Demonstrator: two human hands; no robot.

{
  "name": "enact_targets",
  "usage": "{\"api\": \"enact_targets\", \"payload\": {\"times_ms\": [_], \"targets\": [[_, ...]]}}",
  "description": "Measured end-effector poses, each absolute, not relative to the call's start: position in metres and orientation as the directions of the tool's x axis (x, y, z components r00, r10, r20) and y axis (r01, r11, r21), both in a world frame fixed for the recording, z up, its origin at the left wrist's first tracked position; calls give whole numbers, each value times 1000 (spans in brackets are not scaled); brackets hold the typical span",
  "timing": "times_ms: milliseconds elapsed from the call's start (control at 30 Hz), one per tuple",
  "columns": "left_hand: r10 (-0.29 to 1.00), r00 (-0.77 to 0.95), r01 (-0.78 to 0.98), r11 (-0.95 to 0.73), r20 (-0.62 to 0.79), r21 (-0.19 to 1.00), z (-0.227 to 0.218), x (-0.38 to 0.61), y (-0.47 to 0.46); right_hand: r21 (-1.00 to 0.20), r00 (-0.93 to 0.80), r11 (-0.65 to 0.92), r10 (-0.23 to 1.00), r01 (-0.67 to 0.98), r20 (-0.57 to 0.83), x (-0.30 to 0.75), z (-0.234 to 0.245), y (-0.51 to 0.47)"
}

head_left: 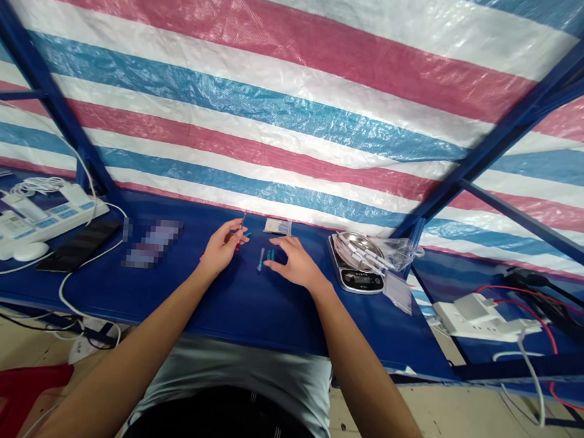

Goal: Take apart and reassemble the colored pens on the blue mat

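Note:
On the blue table, my left hand is closed in a pinch on a thin metal tool that points up and away. My right hand hovers palm down with its fingers spread, holding nothing. Its fingertips are right beside a few small blue parts lying on the table between the two hands. A small clear packet lies just beyond the hands near the back edge.
A digital scale with a metal bowl of white parts and plastic bags stands to the right. White power strips lie at far left and right, with cables. A black phone lies at left. Striped tarp hangs behind.

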State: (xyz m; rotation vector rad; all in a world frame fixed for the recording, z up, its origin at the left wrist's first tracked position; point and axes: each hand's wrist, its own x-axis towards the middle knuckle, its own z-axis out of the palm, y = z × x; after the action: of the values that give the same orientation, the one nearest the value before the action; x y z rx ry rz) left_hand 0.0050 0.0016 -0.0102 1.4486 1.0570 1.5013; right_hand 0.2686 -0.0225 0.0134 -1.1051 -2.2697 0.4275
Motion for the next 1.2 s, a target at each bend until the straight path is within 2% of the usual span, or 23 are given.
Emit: {"api": "enact_targets", "payload": {"times_ms": [100, 233, 300, 367, 433, 633, 800, 1000, 1100, 1200], "targets": [[966, -92, -204, -255, 241, 945, -7, 5, 3, -509, -550, 613, 783, 604, 290, 267, 7, -22], [988, -113, -421, -140, 101, 896, 0, 2, 3, -529, -465, 590, 807, 609, 364, 264, -1, -10], [990, -129, -490, -109, 51, 865, 4, -1, 3, -473, -375, 549, 829, 689, 416, 266, -5, 3], [989, -144, -530, -99, 26, 842, 6, -4, 4, -414, -349, 502, 851, 759, 392, 271, -11, 17], [987, -160, -538, -103, 19, 837, 6, -6, 4, -387, -375, 489, 865, 782, 335, 276, -15, 28], [980, -195, -519, -130, 31, 845, 3, -7, 6, -313, -326, 432, 883, 846, 338, 283, -10, 25], [982, -187, -496, -120, 30, 860, 4, -8, 5, -282, -274, 345, 925, 895, 262, 282, 5, 12], [989, -139, -460, -106, 46, 882, 8, -2, 1, -293, -230, 264, 962, 919, 146, 278, 12, 8], [995, -92, -426, -72, 36, 902, 9, 2, 0, -309, -197, 241, 966, 920, 167, 278, 10, 3], [998, -60, -391, -54, 33, 919, 8, 4, -1, -383, -211, 279, 955, 881, 211, 280, 10, -3]]}}
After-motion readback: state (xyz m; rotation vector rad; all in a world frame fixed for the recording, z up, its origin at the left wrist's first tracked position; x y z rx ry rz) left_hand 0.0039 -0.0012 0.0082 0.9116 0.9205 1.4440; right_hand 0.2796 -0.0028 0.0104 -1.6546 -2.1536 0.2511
